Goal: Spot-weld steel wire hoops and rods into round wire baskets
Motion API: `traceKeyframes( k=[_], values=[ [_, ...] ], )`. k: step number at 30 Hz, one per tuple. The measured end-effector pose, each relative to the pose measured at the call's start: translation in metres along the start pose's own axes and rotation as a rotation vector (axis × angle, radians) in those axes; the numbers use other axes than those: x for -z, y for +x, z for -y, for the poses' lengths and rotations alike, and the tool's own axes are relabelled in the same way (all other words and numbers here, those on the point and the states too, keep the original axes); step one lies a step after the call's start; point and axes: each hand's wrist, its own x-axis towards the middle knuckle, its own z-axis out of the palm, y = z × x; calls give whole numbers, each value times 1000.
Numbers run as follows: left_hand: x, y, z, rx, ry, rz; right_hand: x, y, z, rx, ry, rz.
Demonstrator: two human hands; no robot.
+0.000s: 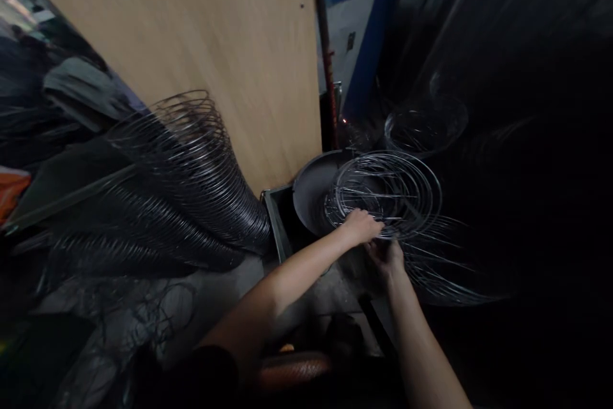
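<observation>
Wire guard [383,195] pinched at its near rim by left hand [361,227] and right hand [387,259].

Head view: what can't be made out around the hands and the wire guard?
- Right hand: fingers hidden under the wire guard and in shadow; grip unclear.
- Left hand: fingertips curl over the wires; contact blurred.
- Dark disc behind the guard: partly covered, purpose unreadable.
- Right side of frame: near black, further wire guards barely outlined.
- Stacked wire rings: motion-blurred, count impossible.
</observation>
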Motion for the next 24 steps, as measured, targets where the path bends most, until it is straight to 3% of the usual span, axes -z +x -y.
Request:
traceKeyframes(
  k=[4,10,13,15,19,21,24],
  values=[
    [-7,-10,0,-42,33,-137,-2,-35,15,-8,-93,-103],
    [-12,-49,-17,-106,46,-411,-12,-76,36,156,-168,43],
    [-19,-77,-22,-39,-156,-509,-11,-77,31,170,-280,21],
    [-26,-99,-17,120,-452,-555,-10,-74,26,187,-365,-42],
    [-40,-128,23,519,-1194,-618,-11,-70,31,305,-430,-103],
    [-42,-125,53,603,-1354,-642,-13,-67,43,357,-409,-24],
    [-41,-97,95,638,-1399,-650,-16,-53,66,421,-356,7]
  ],
)
